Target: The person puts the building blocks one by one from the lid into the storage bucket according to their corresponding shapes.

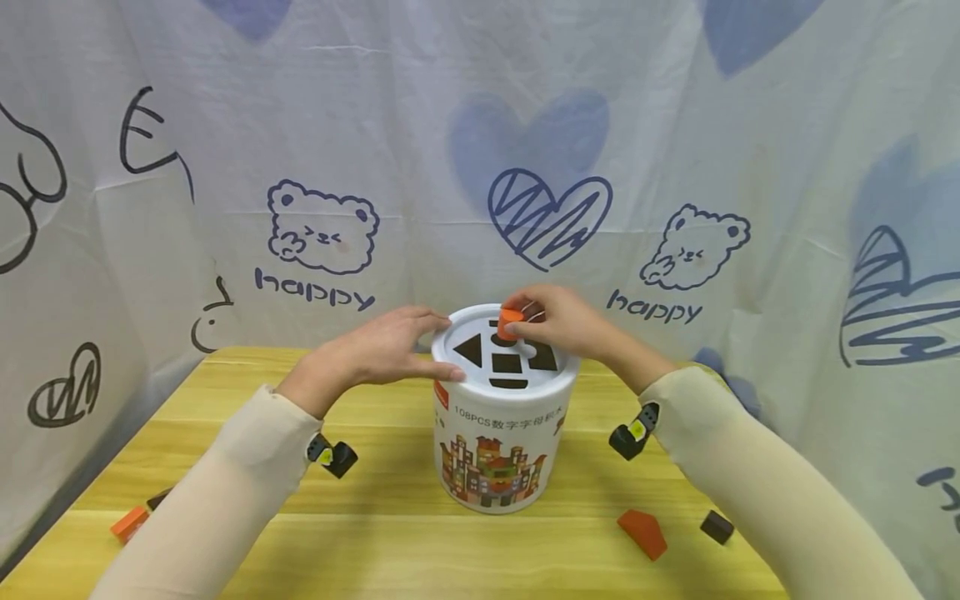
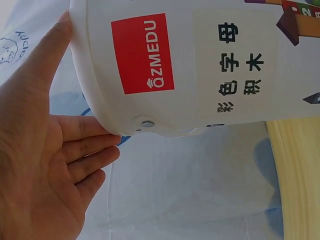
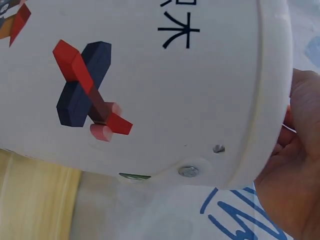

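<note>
A white building-block bucket (image 1: 495, 429) stands upright on the table, its lid (image 1: 487, 393) cut with dark shaped holes, including a triangle, a square and slots. Between thumb and fingers, my right hand (image 1: 564, 319) pinches an orange cylinder block (image 1: 511, 323) upright over the round hole near the lid's middle. My left hand (image 1: 390, 346) rests at the lid's left side, thumb on the near rim and fingers at the far rim. Those fingers (image 2: 92, 157) look fairly straight in the left wrist view. The bucket's wall (image 3: 165, 125) hides most of the right hand in the right wrist view.
On the wooden table (image 1: 360, 500), an orange angular block (image 1: 643, 533) and a black block (image 1: 717, 527) lie at right. Another orange block (image 1: 130, 524) and a dark piece (image 1: 158, 499) lie by the left sleeve. A printed curtain (image 1: 435, 167) hangs behind.
</note>
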A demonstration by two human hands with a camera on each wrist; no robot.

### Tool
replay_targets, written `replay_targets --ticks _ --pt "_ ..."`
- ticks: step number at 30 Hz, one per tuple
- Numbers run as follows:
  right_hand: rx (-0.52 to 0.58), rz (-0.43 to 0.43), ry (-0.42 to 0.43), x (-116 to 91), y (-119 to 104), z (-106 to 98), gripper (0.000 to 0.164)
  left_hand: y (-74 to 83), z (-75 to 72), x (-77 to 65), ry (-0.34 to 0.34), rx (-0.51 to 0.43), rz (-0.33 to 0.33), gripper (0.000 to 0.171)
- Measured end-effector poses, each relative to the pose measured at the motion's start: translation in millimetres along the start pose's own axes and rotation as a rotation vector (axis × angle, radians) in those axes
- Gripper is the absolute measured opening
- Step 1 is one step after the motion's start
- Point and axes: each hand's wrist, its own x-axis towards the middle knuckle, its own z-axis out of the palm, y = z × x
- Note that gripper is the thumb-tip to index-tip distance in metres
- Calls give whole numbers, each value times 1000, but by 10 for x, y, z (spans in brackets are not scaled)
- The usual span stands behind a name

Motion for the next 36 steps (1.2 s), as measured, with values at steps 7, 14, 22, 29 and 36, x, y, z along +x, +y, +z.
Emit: replay_targets --ticks 7,14,22,29,36 --pt "-1 -9 -50 37 26 39 33 -7 12 6 -10 -15 -2 105" --pt "32 0 -91 57 54 62 33 -2 9 -2 -20 -60 -3 106" --pt "20 6 -73 55 84 99 32 5 7 -1 -27 -60 -14 106" --pt "-1 6 -58 60 79 125 34 -6 9 2 -28 -57 -20 106" --pt "2 -19 -53 50 83 134 37 -18 23 8 -27 -60 -21 106"
